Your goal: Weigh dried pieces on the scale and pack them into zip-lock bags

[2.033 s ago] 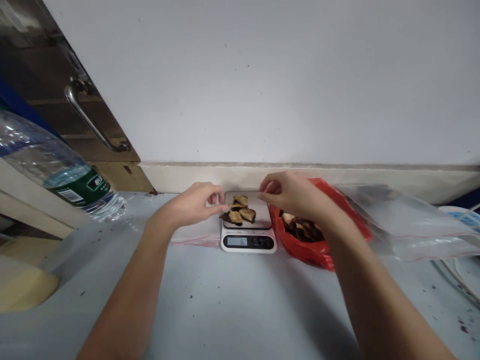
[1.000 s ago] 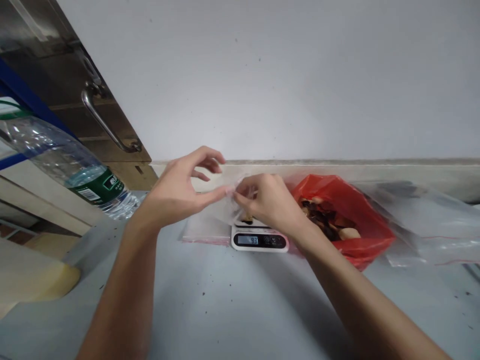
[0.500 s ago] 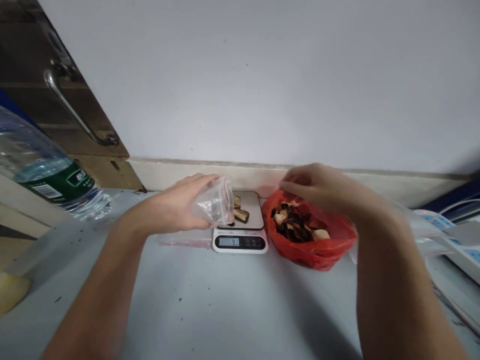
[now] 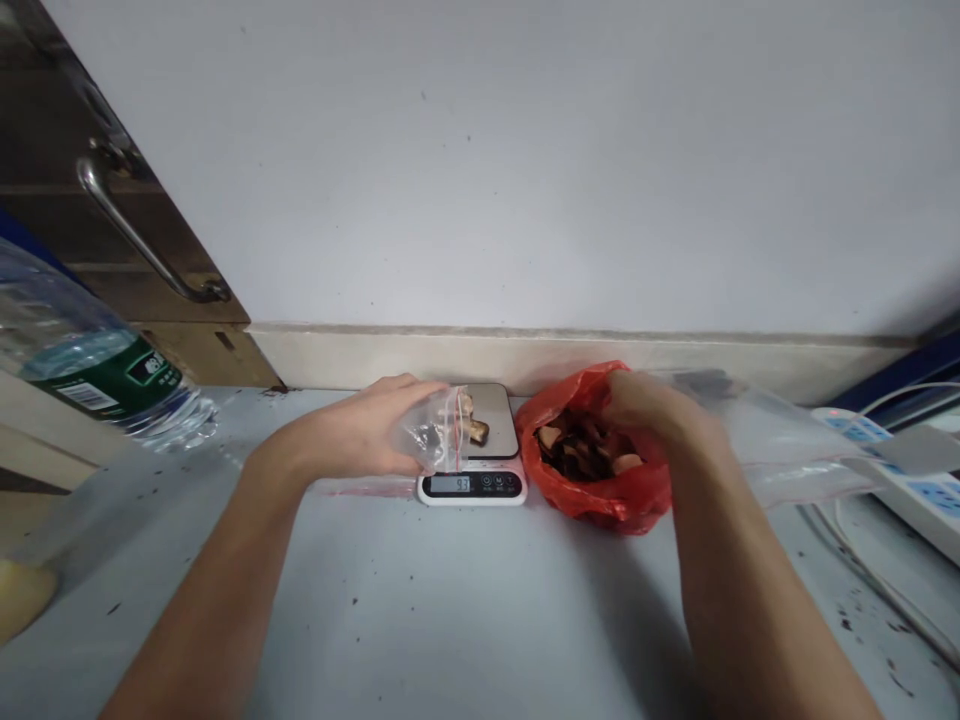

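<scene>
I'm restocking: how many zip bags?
At least 3: one zip bag in the left hand, one beside the scale, one right of the red bag; more may be hidden.

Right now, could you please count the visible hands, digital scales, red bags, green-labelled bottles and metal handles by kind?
Left hand and right hand: 2
Digital scale: 1
Red bag: 1
Green-labelled bottle: 1
Metal handle: 1
Total: 6
</scene>
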Demonstrator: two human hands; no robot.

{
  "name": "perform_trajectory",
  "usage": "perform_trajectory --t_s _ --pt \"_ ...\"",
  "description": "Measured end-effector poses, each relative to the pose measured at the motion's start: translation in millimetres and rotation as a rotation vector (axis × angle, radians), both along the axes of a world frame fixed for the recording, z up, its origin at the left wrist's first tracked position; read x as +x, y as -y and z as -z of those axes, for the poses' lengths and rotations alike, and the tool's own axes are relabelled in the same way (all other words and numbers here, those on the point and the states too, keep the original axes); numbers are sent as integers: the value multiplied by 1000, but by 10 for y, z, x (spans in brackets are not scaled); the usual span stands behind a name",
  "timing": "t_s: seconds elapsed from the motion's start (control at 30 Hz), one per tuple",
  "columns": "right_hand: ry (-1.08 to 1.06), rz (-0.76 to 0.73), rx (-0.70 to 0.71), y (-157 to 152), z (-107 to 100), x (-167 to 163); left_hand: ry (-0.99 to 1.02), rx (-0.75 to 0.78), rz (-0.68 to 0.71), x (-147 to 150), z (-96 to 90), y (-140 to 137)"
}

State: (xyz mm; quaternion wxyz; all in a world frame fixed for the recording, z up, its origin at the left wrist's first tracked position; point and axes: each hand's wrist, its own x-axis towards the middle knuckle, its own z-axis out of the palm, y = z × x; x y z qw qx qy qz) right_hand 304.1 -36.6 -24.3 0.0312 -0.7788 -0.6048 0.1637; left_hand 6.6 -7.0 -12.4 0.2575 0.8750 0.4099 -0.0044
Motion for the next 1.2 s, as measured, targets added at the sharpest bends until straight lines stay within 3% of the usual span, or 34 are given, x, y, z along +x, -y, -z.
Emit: perform_trajectory --t_s 0.1,0.23,0.37,0.53,0.73,0.9,1.0,1.2 --pt "33 59 -3 47 -224 -37 -28 2 -38 -24 -32 -3" --pt "-143 -15 190 103 -411 -249 -126 -5 -97 -70 -85 -13" --pt "-396 -215 203 35 -272 -589 -231 -44 -168 -121 -89 -19" --pt "-464 -328 227 -105 -8 -802 -267 -62 -199 -160 -96 -5" --pt "-470 -252 402 -40 -140 -690 -310 -93 -263 -214 -131 -16" --pt "-453 -97 566 44 -283 -677 -323 -79 -344 -313 -124 -52" --pt "-432 -139 474 34 -263 -691 -326 -78 -358 -345 -138 -58" --pt "-342 -245 99 -59 -111 -731 -318 -91 -351 -374 -137 -80"
